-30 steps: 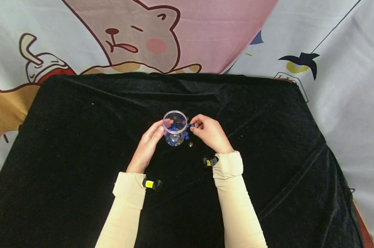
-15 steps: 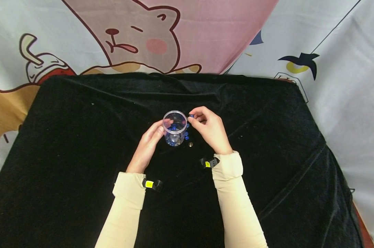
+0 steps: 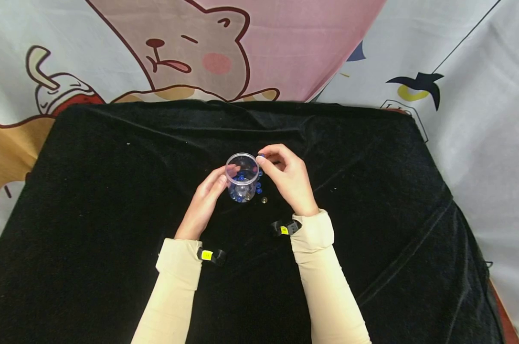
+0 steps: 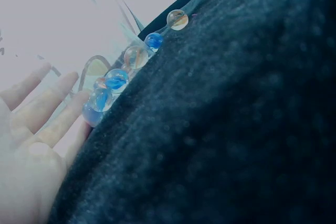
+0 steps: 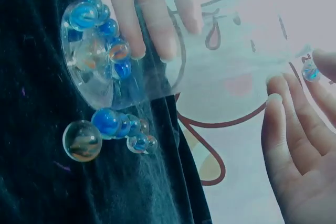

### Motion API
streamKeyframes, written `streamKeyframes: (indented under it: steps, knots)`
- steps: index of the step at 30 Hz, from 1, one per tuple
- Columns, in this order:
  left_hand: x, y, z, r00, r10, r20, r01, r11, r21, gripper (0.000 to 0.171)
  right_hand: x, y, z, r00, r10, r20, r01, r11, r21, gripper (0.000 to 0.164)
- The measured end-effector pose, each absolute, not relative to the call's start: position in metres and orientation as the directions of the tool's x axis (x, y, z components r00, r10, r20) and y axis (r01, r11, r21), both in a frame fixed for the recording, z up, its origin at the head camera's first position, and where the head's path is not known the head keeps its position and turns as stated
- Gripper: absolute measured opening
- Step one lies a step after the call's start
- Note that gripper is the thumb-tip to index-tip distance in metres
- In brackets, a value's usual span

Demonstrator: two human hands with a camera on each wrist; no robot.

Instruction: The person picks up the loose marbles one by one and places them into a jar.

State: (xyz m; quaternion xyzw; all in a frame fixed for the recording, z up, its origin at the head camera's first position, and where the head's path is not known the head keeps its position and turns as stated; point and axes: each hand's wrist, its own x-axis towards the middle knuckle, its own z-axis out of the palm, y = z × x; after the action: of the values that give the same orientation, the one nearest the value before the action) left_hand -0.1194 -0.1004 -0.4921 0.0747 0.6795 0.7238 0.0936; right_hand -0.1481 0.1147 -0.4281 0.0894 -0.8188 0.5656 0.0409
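Observation:
A clear plastic cup (image 3: 242,184) stands upright on the black cloth, with several blue and clear marbles (image 5: 84,15) in its bottom. My left hand (image 3: 205,200) holds its left side, the thumb in front and the fingers round behind. Beside the cup's right rim, my right hand (image 3: 289,179) pinches a blue marble (image 5: 311,71) between thumb and fingertips, above the cloth. More loose marbles (image 5: 107,123) lie on the cloth just right of the cup. Among them, a clear marble (image 3: 264,200) with a brownish swirl sits nearest to me.
Black cloth (image 3: 113,229) covers the table. Behind it hangs a curtain (image 3: 285,48) printed with a cartoon bear. Both wrists wear dark straps (image 3: 212,256) with yellow labels.
My right hand has lifted a blue marble from the cloth at the cup's right and carried it up and left to the rim. My left hand and the cup have stayed put.

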Motion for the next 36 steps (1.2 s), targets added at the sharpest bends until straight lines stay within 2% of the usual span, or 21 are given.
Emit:
streamKeyframes:
  steps: [12,21,36]
  knots:
    - [-0.1189,-0.1006,-0.4909,-0.971,0.237,-0.032,-0.048,-0.06,0.997,0.046,-0.1467,0.1048,-0.4281,-0.961,-0.174,0.212,-0.261,0.341,-0.903,0.022]
    - [-0.1174,-0.1013,-0.4948,-0.97,0.241,-0.036,-0.054,-0.069,0.996,0.046,-0.1446,0.1059,-0.4319,-0.97,-0.175,0.171,-0.223,0.341,-0.913,0.023]
    - [-0.12,-0.1011,-0.4926,-0.971,0.236,-0.022,-0.04,-0.071,0.997,0.045,-0.1472,0.1057,-0.4295,-0.969,-0.171,0.175,-0.225,0.334,-0.915,0.025]
